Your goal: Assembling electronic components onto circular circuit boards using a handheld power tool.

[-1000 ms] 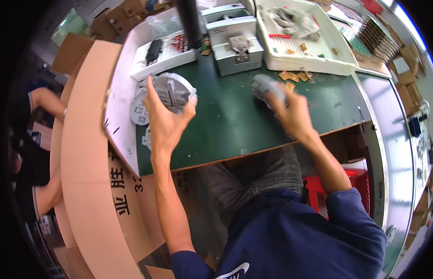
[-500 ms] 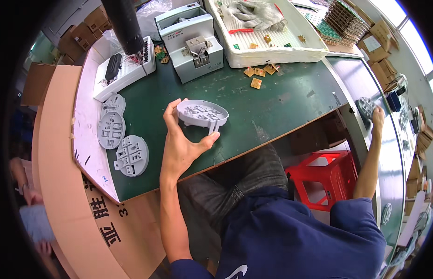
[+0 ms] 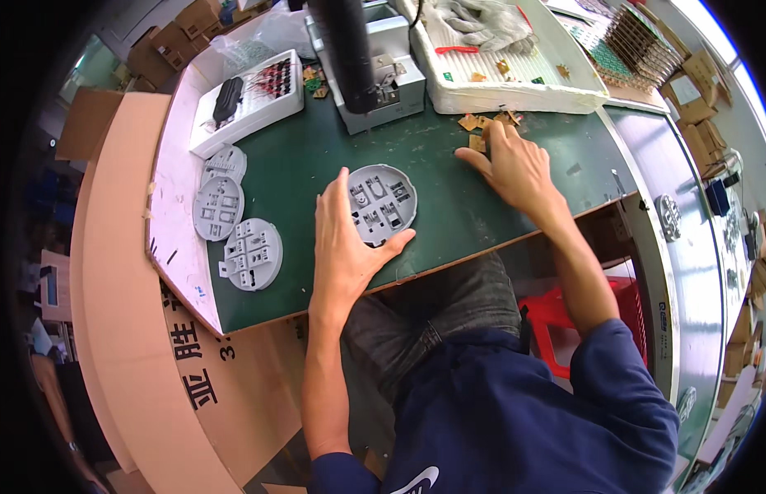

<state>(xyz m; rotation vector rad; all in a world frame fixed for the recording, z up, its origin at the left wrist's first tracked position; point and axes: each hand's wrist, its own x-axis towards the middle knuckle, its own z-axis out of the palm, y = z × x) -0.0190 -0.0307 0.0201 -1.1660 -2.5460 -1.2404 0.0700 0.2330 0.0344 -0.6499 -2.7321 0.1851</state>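
A grey round plastic housing (image 3: 384, 200) with several square recesses lies nearly flat near the bench's front edge. My left hand (image 3: 343, 255) grips its left and near rim between the fingers and the thumb. Farther to the right, my right hand (image 3: 521, 171) reaches over a few small yellow-brown circuit boards (image 3: 468, 122), its thumb and fingers spread. One of the boards (image 3: 477, 142) shows between the thumb and index finger, and the hand does not visibly hold it.
Several similar grey housings (image 3: 255, 255) sit along the bench's left side. Behind are a white foam tray (image 3: 514, 100) with a glove, a grey machine (image 3: 407, 97) and a white block with wires (image 3: 272, 107). A dark cylinder (image 3: 346, 58) hangs over the bench. Another housing (image 3: 668, 216) rests at right.
My left hand has set the tilted housing down flatter on the bench. My right hand has left the housing on the right-hand surface and come over to the small boards. The view has shifted.
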